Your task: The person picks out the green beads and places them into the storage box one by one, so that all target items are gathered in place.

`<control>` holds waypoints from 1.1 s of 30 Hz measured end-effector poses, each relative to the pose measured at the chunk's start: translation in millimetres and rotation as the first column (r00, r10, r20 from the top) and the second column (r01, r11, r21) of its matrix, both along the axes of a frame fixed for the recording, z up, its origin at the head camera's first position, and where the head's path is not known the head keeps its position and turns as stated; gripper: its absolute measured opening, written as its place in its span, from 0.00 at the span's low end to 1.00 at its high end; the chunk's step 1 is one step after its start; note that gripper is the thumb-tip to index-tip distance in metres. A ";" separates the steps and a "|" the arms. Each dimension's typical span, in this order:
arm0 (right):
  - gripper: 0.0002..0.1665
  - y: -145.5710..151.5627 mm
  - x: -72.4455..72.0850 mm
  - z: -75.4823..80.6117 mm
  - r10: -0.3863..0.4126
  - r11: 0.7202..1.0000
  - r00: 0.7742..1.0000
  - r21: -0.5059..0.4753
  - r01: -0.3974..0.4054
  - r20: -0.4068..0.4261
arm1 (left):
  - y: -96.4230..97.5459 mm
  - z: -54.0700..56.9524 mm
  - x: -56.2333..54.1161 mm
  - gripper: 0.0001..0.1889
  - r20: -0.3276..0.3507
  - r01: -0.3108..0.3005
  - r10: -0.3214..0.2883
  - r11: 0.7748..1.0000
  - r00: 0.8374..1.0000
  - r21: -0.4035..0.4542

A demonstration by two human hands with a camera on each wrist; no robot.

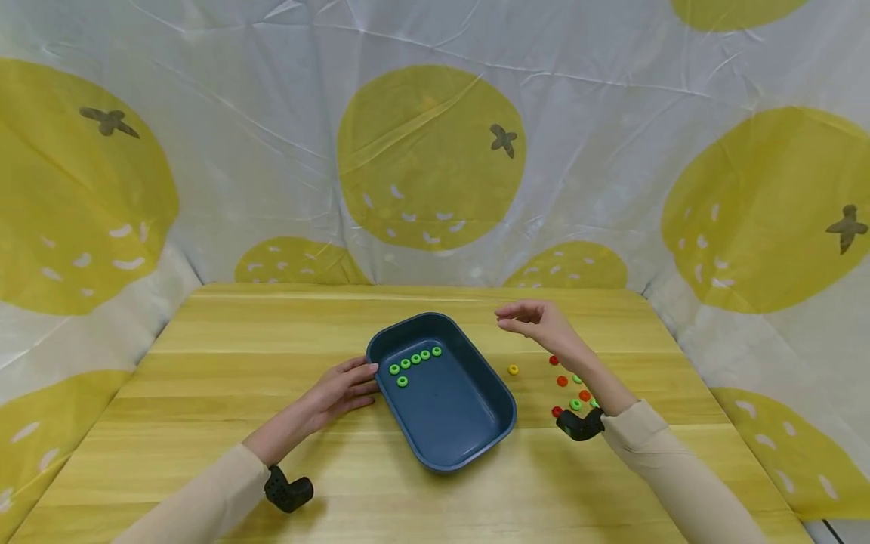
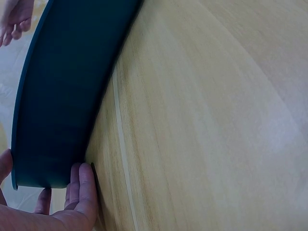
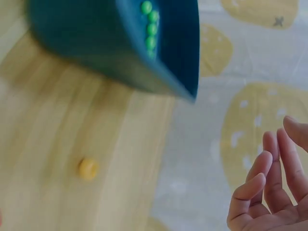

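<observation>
A dark blue rectangular tray (image 1: pixel 448 423) sits at an angle on the table. Inside, several small green rings (image 1: pixel 416 359) form a slanting row, and a single green ring (image 1: pixel 402 381) lies just below it. My left hand (image 1: pixel 343 393) touches the tray's outer left side with extended fingers; in the left wrist view its fingertips (image 2: pixel 85 173) lie along the lower wall. Raised above the table to the tray's right, my right hand (image 1: pixel 544 325) holds nothing visible, and its thumb and fingers are apart in the right wrist view. Below it lies a yellow-orange ring (image 3: pixel 88 169).
Loose red, orange and green rings (image 1: pixel 575 405) are scattered right of the tray, partly under my right forearm. A lone yellow ring (image 1: pixel 513 369) lies nearer the tray. Behind the wooden table (image 1: pixel 285 317) hangs a fruit-patterned cloth (image 1: pixel 578 189).
</observation>
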State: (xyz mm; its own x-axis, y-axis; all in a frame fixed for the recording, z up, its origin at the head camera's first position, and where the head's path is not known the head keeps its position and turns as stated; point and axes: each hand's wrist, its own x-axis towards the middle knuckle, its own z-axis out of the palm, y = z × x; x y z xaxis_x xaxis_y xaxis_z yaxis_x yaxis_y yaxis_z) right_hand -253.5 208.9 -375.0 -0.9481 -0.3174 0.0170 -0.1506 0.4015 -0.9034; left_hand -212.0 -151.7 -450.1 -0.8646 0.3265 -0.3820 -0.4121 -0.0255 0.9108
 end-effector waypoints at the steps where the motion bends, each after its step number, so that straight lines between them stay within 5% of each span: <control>1: 0.21 7.2 1.9 -1.5 -0.016 1.000 1.000 0.006 0.016 0.002 | 0.2 0.5 -0.2 0.36 0.001 -0.002 0.002 1.000 1.000 -0.001; 6: 0.22 41.8 10.7 -12.7 -0.091 0.994 0.996 0.063 0.090 0.011 | 0.8 1.4 -0.7 0.37 0.007 -0.005 0.005 1.000 1.000 -0.001; 11: 0.18 73.2 15.0 -29.7 -0.099 0.972 0.992 0.209 0.113 -0.074 | 0.4 0.5 -1.5 0.36 0.012 -0.006 0.006 1.000 1.000 0.000; 18: 0.07 99.3 16.9 -55.8 -0.052 0.858 0.976 0.491 0.151 -0.210 | 0.6 0.0 -1.8 0.37 0.021 -0.009 0.009 1.000 1.000 0.000; 23: 0.05 105.0 19.4 -66.1 -0.076 0.797 0.982 0.581 0.164 -0.173 | 1.2 1.0 -0.4 0.36 0.020 -0.011 0.012 1.000 1.000 -0.003; 33: 0.05 106.6 22.6 -71.3 -0.091 0.795 0.990 0.591 0.137 -0.106 | -0.1 0.2 -1.3 0.36 0.012 0.000 0.000 1.000 1.000 0.006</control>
